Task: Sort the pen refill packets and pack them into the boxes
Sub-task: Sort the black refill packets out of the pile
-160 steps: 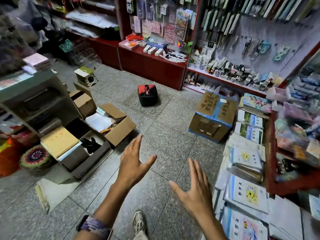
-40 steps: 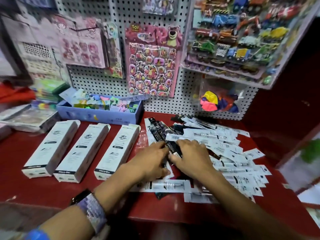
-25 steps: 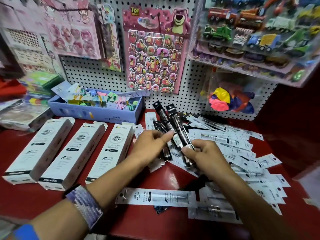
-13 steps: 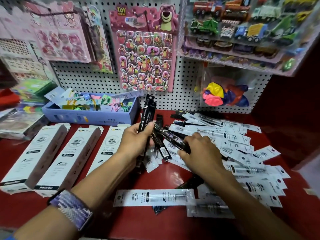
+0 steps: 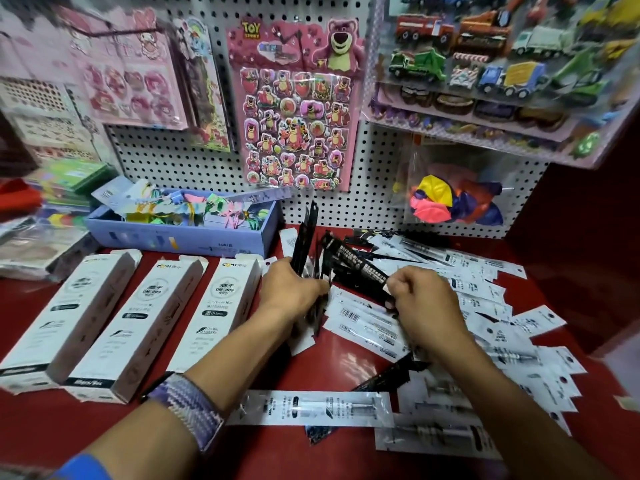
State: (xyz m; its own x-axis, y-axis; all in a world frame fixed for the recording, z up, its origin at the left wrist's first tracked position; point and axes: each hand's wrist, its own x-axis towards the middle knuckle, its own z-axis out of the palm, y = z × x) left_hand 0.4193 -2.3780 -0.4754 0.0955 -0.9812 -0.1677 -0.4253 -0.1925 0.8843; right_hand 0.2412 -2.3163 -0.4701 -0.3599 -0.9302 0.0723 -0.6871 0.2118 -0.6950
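- Head view: the left hand point(image 5: 292, 289) is closed around a bunch of black packets point(image 5: 304, 237) that stand nearly upright out of its grip, their tops in front of the pegboard point(image 5: 194, 161).
- The right hand point(image 5: 424, 299) pinches one end of a single black packet point(image 5: 356, 266), which slants up and to the left toward the bunch.
- White packets point(image 5: 478, 282) lie scattered over the right half of the red tabletop point(image 5: 45, 420), many overlapping; one long packet point(image 5: 311, 408) lies crosswise near the front edge, between the two forearms.
- Three white boxes point(image 5: 145, 323) lie side by side on the left of the tabletop, just beside the left hand, their far-end flaps open.
- Behind the boxes sits a blue tray point(image 5: 180, 237) of colourful small items.
- A sticker sheet point(image 5: 298, 109) hangs on the pegboard above the packets; a bag of balloons point(image 5: 453, 199) hangs to the right.
- A woven wristband point(image 5: 188, 407) is on the left wrist.
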